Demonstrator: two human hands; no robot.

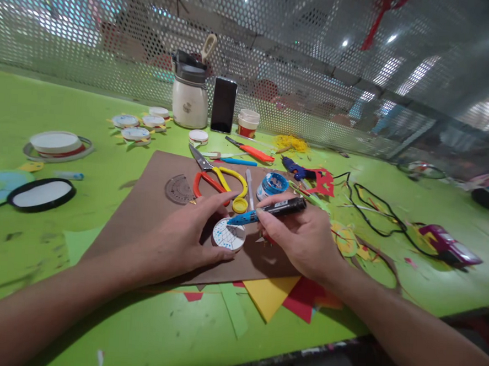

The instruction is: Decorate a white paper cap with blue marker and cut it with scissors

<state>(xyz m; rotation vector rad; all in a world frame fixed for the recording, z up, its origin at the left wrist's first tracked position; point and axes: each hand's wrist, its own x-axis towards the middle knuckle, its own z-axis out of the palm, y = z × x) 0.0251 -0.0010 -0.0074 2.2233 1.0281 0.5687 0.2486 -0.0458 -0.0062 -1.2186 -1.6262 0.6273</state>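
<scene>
Our left hand [183, 237] pins a white disc [228, 235] on the brown card [143, 215], fingers curled round its edge, grip closed on the disc. Our right hand [303, 236] has its grip closed on a black marker [274, 209], blue tip touching the disc's top, which carries blue dots. Scissors [217, 178] lie just beyond the disc, a yellow cap [240, 205] and a blue paint pot [271, 184] beside them. Protractor [179, 189] to the left on the card. Paper scraps [271, 295] stick out under the card's near edge on the green counter [156, 327].
</scene>
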